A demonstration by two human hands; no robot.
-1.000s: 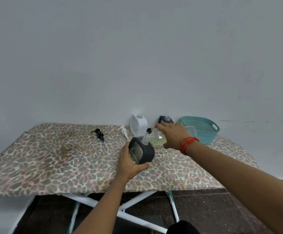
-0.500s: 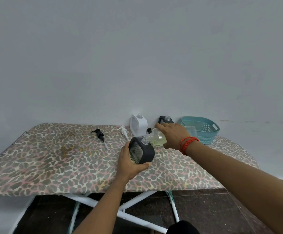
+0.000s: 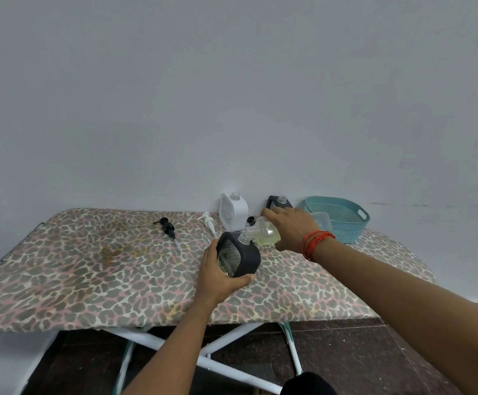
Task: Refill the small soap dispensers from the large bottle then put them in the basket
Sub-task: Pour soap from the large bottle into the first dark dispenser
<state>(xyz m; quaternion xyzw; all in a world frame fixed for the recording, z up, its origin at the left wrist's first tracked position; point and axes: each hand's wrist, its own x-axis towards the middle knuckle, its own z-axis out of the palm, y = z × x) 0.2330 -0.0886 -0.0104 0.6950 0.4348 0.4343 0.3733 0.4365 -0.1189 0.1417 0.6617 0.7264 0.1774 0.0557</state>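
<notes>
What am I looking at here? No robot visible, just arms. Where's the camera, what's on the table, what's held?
There is no machine: a person works with two bare hands, and the single wide-angle camera sits on their head, looking forward and down.

The left hand steadies a black soap dispenser with its pump off, standing on the leopard-print table. The right hand, with red threads on the wrist, tips a clear bottle of yellowish soap so that its neck meets the dispenser's opening.

Further back stand a white dispenser and a second black dispenser, both open at the top. A black pump and a white pump lie loose on the table. A teal basket sits at the right, with a clear container beside it.
</notes>
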